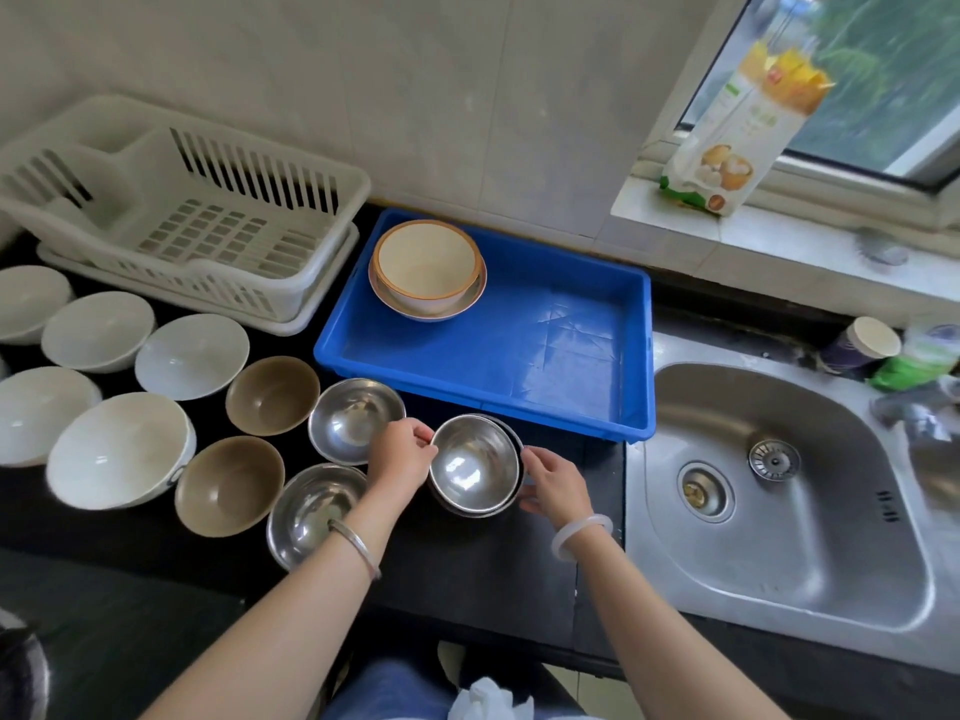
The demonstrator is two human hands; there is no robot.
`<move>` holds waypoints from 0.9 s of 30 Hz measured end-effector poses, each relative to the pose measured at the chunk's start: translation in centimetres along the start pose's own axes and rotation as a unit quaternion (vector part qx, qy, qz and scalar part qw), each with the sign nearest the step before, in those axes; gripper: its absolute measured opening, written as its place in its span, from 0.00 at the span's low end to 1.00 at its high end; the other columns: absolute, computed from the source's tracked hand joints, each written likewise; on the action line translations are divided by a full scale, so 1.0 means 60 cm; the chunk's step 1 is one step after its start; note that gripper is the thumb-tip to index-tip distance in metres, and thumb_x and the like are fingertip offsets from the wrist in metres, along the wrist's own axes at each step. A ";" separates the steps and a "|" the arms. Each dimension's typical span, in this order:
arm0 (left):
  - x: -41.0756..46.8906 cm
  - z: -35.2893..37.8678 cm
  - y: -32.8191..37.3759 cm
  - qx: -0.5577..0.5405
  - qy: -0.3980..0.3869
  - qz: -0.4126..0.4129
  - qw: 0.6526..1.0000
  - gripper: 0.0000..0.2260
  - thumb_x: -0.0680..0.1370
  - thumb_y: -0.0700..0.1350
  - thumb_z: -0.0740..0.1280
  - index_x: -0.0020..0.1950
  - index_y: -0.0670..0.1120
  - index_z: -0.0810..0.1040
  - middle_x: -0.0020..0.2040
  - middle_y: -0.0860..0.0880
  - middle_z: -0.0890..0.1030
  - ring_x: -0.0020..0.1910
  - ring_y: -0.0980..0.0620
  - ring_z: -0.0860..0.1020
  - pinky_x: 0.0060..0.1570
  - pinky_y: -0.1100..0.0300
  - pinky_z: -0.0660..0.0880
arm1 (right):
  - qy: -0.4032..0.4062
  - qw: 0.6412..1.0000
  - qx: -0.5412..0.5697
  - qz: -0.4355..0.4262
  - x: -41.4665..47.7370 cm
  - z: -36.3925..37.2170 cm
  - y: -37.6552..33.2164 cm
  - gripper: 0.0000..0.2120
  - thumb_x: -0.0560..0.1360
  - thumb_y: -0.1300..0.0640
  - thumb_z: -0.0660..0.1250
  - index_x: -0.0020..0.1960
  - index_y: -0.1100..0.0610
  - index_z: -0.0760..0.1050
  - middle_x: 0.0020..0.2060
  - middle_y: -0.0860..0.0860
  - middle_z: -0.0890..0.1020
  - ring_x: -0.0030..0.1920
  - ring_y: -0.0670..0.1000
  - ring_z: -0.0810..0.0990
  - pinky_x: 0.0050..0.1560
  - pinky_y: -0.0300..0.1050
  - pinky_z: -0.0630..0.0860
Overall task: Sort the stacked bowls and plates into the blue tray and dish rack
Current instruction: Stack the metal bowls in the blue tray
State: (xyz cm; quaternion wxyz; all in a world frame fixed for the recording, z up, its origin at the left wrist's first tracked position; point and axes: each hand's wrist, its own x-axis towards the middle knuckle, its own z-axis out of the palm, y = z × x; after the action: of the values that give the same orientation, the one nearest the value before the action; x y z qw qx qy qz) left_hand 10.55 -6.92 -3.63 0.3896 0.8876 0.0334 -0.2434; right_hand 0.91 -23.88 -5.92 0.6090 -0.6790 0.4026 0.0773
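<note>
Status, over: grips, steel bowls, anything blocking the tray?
Left grip and right grip hold nested steel bowls by the rim. Blue tray just beyond, cream bowl on plate inside. Nothing between.

Left hand [402, 454] pinching steel bowl [475, 462] rim, right hand [553, 483] gripping opposite side, forearms extended

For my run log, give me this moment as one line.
left hand: grips steel bowls | right hand: grips steel bowls | steel bowls: nested, in front of tray | tray: bowl on plate
</note>
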 end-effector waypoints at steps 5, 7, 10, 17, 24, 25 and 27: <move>0.007 0.005 -0.016 0.002 0.013 0.025 1.000 0.05 0.73 0.38 0.68 0.45 0.46 0.75 0.42 0.49 0.76 0.36 0.54 0.73 0.32 0.65 0.66 | 0.010 1.000 -0.008 -0.002 0.006 0.009 0.009 0.13 0.76 0.54 0.65 0.59 0.54 0.77 0.46 0.54 0.83 0.40 0.50 0.81 0.38 0.41 0.80; 0.010 0.006 -0.025 -0.016 -0.004 0.007 1.000 0.08 0.74 0.40 0.68 0.51 0.46 0.73 0.44 0.49 0.75 0.37 0.53 0.74 0.35 0.62 0.69 | 0.016 1.000 -0.005 -0.003 0.009 0.011 0.012 0.13 0.76 0.55 0.65 0.60 0.55 0.77 0.47 0.55 0.83 0.42 0.51 0.82 0.39 0.42 0.81; 0.015 0.010 -0.034 -0.058 -0.057 -0.024 0.996 0.10 0.75 0.41 0.67 0.55 0.45 0.73 0.47 0.48 0.78 0.46 0.47 0.78 0.48 0.51 0.78 | 0.024 1.000 0.008 0.002 0.012 0.013 0.014 0.12 0.77 0.56 0.64 0.60 0.55 0.78 0.48 0.54 0.83 0.46 0.52 0.83 0.43 0.45 0.82; 0.024 0.012 -0.041 -0.121 -0.113 -0.065 0.984 0.12 0.76 0.39 0.66 0.59 0.44 0.74 0.41 0.49 0.77 0.41 0.52 0.77 0.38 0.56 0.79 | 0.051 0.999 0.005 0.007 0.009 0.023 0.014 0.12 0.77 0.55 0.64 0.60 0.54 0.78 0.49 0.52 0.83 0.48 0.50 0.82 0.43 0.44 0.83; 0.020 0.003 -0.037 -0.142 -0.112 -0.063 0.981 0.12 0.75 0.39 0.67 0.58 0.42 0.75 0.48 0.45 0.79 0.48 0.47 0.80 0.45 0.54 0.80 | 0.081 0.997 0.003 0.011 -0.004 0.023 -0.003 0.09 0.75 0.57 0.66 0.55 0.55 0.80 0.45 0.50 0.83 0.43 0.48 0.82 0.34 0.38 0.80; 0.020 -0.001 -0.032 -0.152 -0.112 -0.057 0.980 0.11 0.75 0.39 0.68 0.57 0.42 0.76 0.49 0.45 0.80 0.48 0.47 0.80 0.45 0.54 0.80 | 0.088 0.996 -0.001 0.003 -0.006 0.020 -0.009 0.08 0.75 0.57 0.67 0.53 0.54 0.80 0.43 0.49 0.83 0.42 0.47 0.82 0.32 0.36 0.79; 0.022 -0.011 -0.016 -0.172 -0.115 -0.043 0.978 0.11 0.75 0.39 0.69 0.56 0.41 0.76 0.49 0.44 0.80 0.47 0.48 0.80 0.43 0.55 0.80 | 0.100 0.995 -0.010 -0.012 -0.010 0.013 -0.023 0.07 0.74 0.56 0.67 0.51 0.53 0.81 0.40 0.47 0.83 0.36 0.44 0.82 0.30 0.34 0.77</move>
State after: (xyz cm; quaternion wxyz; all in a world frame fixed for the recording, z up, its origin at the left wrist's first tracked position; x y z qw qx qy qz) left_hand 11.75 -5.97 -4.48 0.5265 0.7716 0.0677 -0.3505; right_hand 1.71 -23.04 -4.70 0.5595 -0.6943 0.4526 0.0056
